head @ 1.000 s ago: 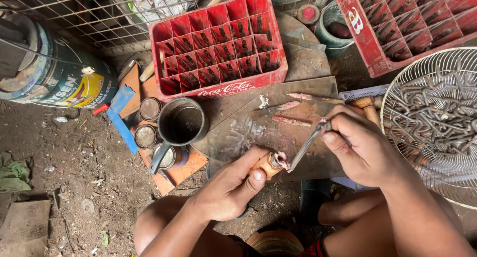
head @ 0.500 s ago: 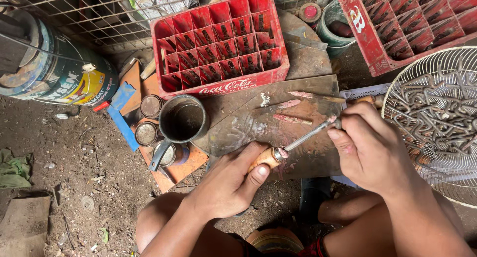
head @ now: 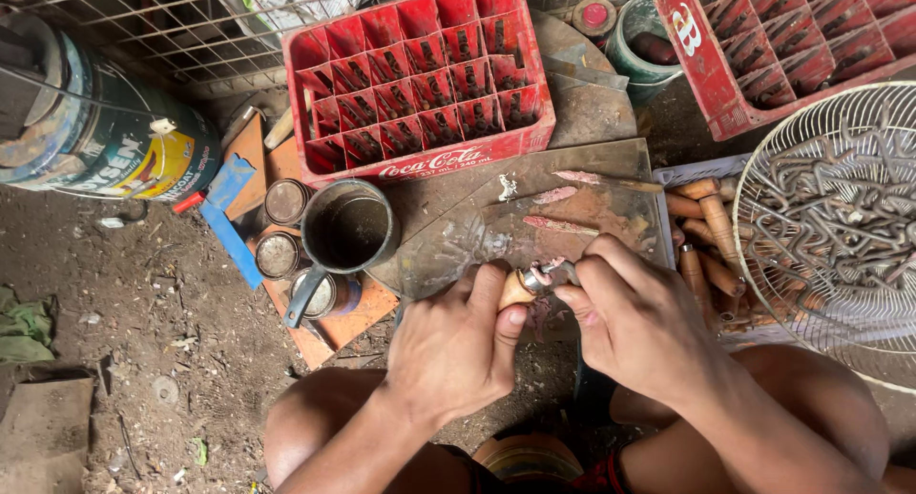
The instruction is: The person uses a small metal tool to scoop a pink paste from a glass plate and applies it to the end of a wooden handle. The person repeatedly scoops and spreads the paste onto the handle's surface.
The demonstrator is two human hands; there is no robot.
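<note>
My left hand grips a short wooden handle over the near edge of a worn, smeared board. My right hand closes over a thin metal piece right at the handle's end, fingers curled over it. The two hands touch at the middle. Thin pinkish slivers lie on the board beyond them. My bare knees show below the hands.
A dark metal mug and small rusty tins stand left of the board. Two red bottle crates sit behind. A wire fan guard holds several bent metal pieces; wooden handles lie beside it. A paint can lies at left.
My right hand has drawn in from the far right to meet the left hand. The metal piece, earlier stretched out between the hands, is now mostly covered at the handle's end.
</note>
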